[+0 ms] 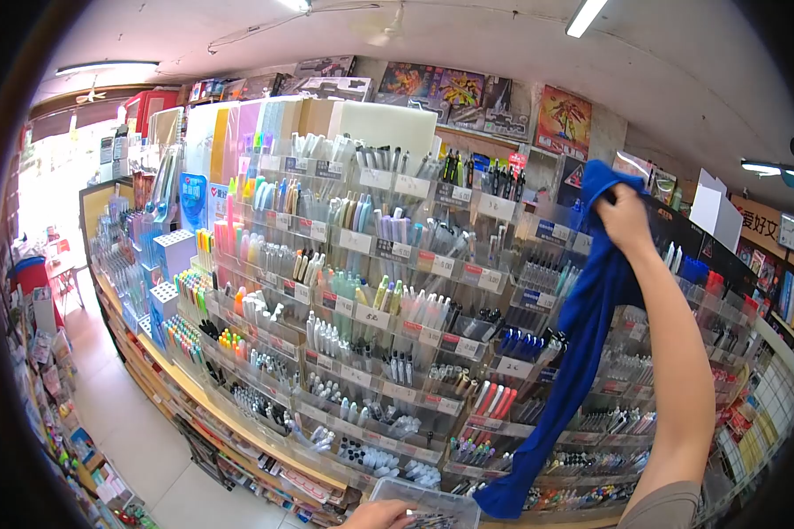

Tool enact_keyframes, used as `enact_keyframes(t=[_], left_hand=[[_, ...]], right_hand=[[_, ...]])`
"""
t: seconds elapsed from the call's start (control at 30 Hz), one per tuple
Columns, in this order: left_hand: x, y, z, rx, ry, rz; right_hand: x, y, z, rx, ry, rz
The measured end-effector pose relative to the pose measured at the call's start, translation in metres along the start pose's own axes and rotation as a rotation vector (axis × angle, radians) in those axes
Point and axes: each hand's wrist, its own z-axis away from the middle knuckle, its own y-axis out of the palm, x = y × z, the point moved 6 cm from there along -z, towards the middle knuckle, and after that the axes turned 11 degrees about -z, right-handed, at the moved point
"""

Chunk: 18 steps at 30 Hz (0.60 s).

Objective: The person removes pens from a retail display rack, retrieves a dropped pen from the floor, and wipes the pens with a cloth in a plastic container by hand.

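Note:
High at the right, my right hand is closed on a long blue cloth, which hangs down across the pen rack to its lower shelves. At the bottom centre, my left hand is at the left edge of a clear plastic box holding several pens. Its fingers are bent over the box's rim, partly cut off by the frame's lower edge. Behind both hands, the clear tiered rack carries many pens and markers with price labels.
White organisers and a blue package stand at the rack's left end. Boxed toys line the top shelf. A wire grid is at the far right. Tiled floor and more goods lie at left.

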Motion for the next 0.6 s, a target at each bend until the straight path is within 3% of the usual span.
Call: enact_keyframes(t=[0.13, 0.23, 0.3, 0.47, 0.6], left_hand=[[0.003, 0.001, -0.001, -0.003, 0.029, 0.054], [0.001, -0.003, -0.002, -0.031, 0.029, 0.064], [-0.001, -0.005, -0.004, -0.037, 0.048, 0.077], [-0.004, -0.009, -0.005, -0.086, 0.091, 0.065], [0.000, -0.008, -0.006, -0.086, 0.070, 0.071]], right_hand=[[-0.015, 0.038, -0.020, 0.231, -0.139, 0.250], [-0.020, 0.058, -0.026, 0.584, 0.027, 0.113], [-0.027, 0.065, -0.027, 0.694, 0.097, 0.152], [-0.018, 0.065, -0.023, 0.717, 0.199, 0.360], [-0.007, 0.077, -0.025, 0.747, 0.115, 0.483]])
